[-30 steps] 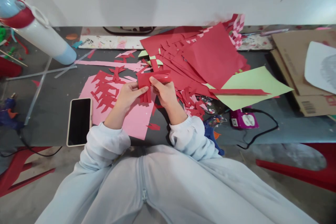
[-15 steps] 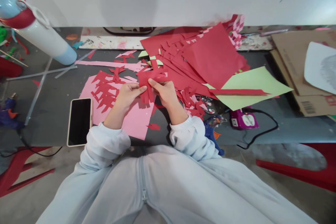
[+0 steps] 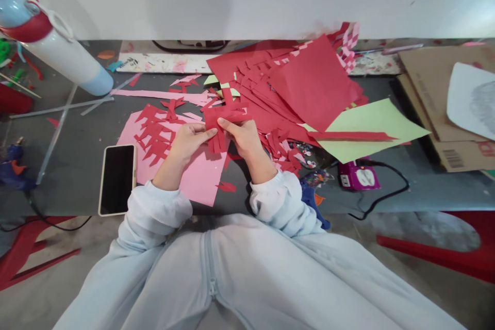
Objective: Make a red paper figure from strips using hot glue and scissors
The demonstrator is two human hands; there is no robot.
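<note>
Between my two hands is a piece made of red paper strips [image 3: 217, 143], held up over the table. My left hand [image 3: 188, 140] pinches its left side between thumb and fingers. On the right side, my right hand [image 3: 240, 135] grips it, with the thumb lying across the front and the fingers behind it, partly hidden. Below my left hand lies a pink paper sheet [image 3: 199, 185] with several folded red paper pieces [image 3: 155, 139] on it. Red and pink paper scraps [image 3: 279, 147] are heaped to the right of my right hand.
Red sheets [image 3: 309, 82] and a light green sheet [image 3: 359, 149] lie behind on the right. A phone [image 3: 118, 179] and a bottle [image 3: 73, 59] are at left. A purple box with a cable [image 3: 359, 176], a blue glue gun [image 3: 312, 201] and cardboard [image 3: 425, 98] are at right.
My right thumb has shifted very slightly left on the red paper piece, and its strips sit a little differently. Both hands keep their hold; the rest looks the same.
</note>
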